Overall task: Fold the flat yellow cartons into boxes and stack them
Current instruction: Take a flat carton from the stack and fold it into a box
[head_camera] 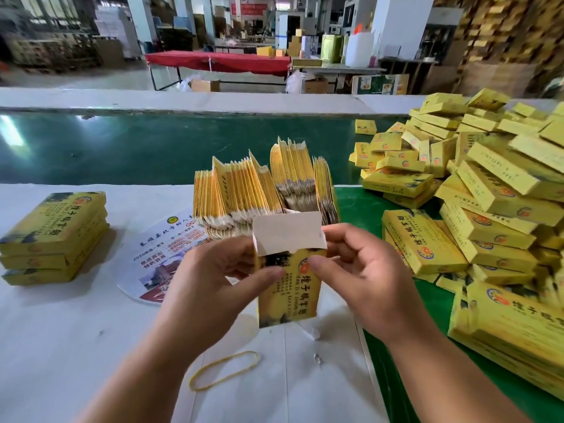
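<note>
Two hands are on one yellow carton (288,288), held upright just above the white table top (91,346), in front of the packed row of flat cartons (259,190) standing on edge. The left hand (219,270) pinches the carton's left edge near the top, thumb on the printed front and the other fingers tucked behind; the right hand (360,270) does the same on the right edge, thumb pressing the front just under the open white top flap (288,232), which stands up unfolded. The carton already looks squared into a sleeve, so my read is the top flap is next to be tucked. This is thin printed card: light, springy at the creases, glossy enough to slide under a loose thumb, and easy to dent if squeezed mid-panel, so the side edges and the flap's crease line are the places to hold and push. A short stack of finished boxes (55,236) sits off to the left, a big loose heap of boxes (476,190) piles up on the right over the green belt (152,145), and a rubber band (224,374) lies near the front edge
</note>
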Action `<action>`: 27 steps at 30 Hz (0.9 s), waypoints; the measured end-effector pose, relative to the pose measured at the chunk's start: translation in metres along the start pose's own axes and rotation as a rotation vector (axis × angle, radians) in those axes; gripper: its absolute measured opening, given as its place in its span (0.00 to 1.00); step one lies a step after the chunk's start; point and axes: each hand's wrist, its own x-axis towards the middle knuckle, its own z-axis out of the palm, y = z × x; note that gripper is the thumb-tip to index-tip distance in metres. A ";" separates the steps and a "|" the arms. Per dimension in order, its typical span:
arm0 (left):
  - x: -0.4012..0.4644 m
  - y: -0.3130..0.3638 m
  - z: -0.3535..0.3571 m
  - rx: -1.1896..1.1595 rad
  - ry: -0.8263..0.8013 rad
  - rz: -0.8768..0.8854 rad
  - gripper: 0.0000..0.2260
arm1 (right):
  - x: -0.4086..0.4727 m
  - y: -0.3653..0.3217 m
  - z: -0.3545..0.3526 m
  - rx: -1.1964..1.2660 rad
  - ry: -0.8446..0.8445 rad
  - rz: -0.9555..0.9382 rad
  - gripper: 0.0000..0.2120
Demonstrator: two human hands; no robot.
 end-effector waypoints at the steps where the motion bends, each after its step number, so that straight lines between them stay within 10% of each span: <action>1: 0.000 0.000 0.002 -0.009 0.029 0.016 0.10 | 0.001 0.000 0.000 0.026 0.013 0.003 0.12; 14: 0.007 -0.002 0.016 -0.247 0.134 0.151 0.17 | -0.002 0.000 0.004 -0.157 0.285 -0.286 0.14; 27: 0.005 -0.005 0.002 0.015 -0.037 0.110 0.05 | 0.001 0.004 -0.002 -0.188 0.061 -0.197 0.02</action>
